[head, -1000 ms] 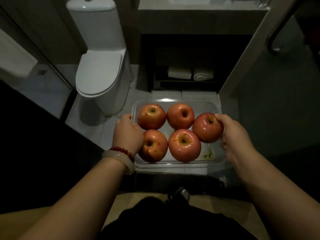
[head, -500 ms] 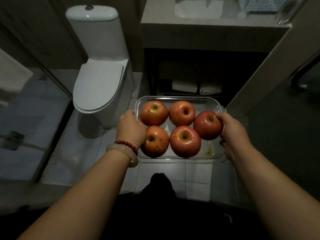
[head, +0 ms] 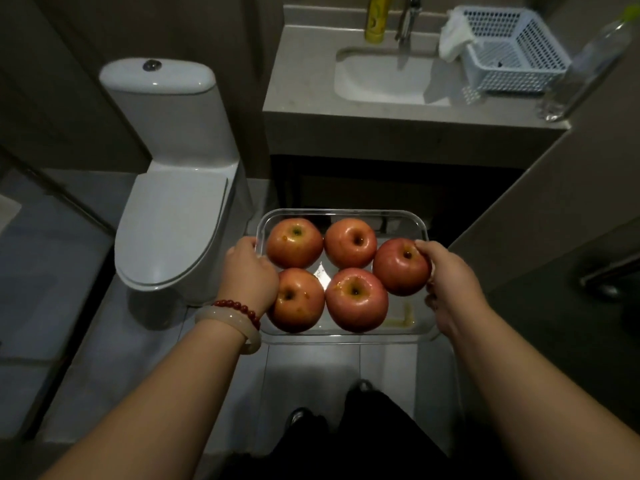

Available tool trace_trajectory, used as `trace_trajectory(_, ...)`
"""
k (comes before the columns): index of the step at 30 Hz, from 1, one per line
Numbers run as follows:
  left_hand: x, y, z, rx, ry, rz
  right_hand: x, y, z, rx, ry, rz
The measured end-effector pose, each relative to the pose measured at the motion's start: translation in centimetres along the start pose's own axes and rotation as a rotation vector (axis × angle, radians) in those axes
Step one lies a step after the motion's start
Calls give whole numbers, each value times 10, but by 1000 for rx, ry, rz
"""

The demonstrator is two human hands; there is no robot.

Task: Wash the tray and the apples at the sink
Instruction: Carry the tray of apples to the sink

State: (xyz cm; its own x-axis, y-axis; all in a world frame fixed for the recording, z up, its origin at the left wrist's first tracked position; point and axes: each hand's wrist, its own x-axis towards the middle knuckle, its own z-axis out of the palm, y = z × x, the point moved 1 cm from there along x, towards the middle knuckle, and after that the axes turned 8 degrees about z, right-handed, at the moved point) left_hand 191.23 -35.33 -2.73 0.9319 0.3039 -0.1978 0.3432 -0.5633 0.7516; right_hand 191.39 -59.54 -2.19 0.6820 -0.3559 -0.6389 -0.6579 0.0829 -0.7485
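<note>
I carry a clear rectangular tray (head: pixel 346 213) at waist height, with several red apples (head: pixel 350 242) lying in it. Orange smears show on some apples and in the tray's near right corner. My left hand (head: pixel 249 271), with a bead bracelet and a pale bangle on the wrist, grips the tray's left edge. My right hand (head: pixel 450 282) grips the right edge, its thumb resting on the rightmost apple (head: pixel 398 266). The white sink (head: pixel 377 81) with its tap (head: pixel 407 19) lies ahead, set in a grey counter (head: pixel 346 110).
A white toilet (head: pixel 173 188) stands at the left. On the counter sit a yellow bottle (head: pixel 377 17), a white perforated basket (head: pixel 512 50) with a cloth (head: pixel 453 32) on its edge, and a clear bottle (head: pixel 585 64). A wall edge (head: pixel 540 202) juts in at right.
I have stepped forward into the bathroom with the tray held the same way. The sink, tap and counter items have come into view ahead.
</note>
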Motion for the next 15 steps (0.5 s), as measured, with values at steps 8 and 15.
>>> trace_trajectory(8,90,37,10,43,93,-20,89,-75,39,-38,-89,-23)
trace_trajectory(15,166,68,13,4,196,-77,145,-147,78,-42,-158,-51)
